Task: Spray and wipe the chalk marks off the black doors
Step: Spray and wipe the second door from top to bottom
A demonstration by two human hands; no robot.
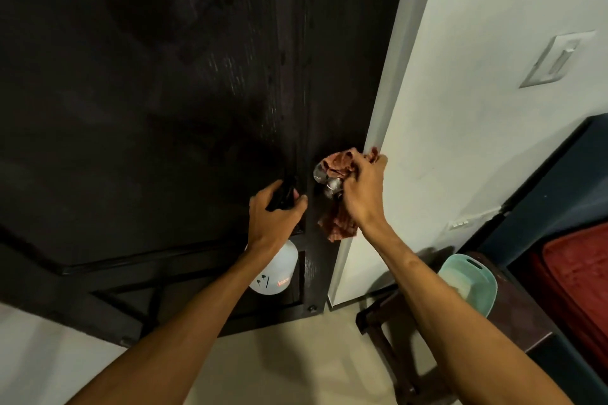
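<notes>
Against the black door, the right hand grips a reddish cloth over the metal doorknob, while just left of that knob the left hand grips a white spray bottle.

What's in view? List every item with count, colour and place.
door: one, black, fills left and centre
doorknob: one, silver, door's right edge
cloth: one, reddish-brown, bunched against the doorknob
spray bottle: one, white with black head, before the door
wall: one, white, right of the door
switch plate: one, white, upper right wall
basin: one, pale teal, on the wooden stand
wooden stand: one, dark brown, lower right
left hand: one, grips the spray bottle's head
right hand: one, holds the cloth
</notes>
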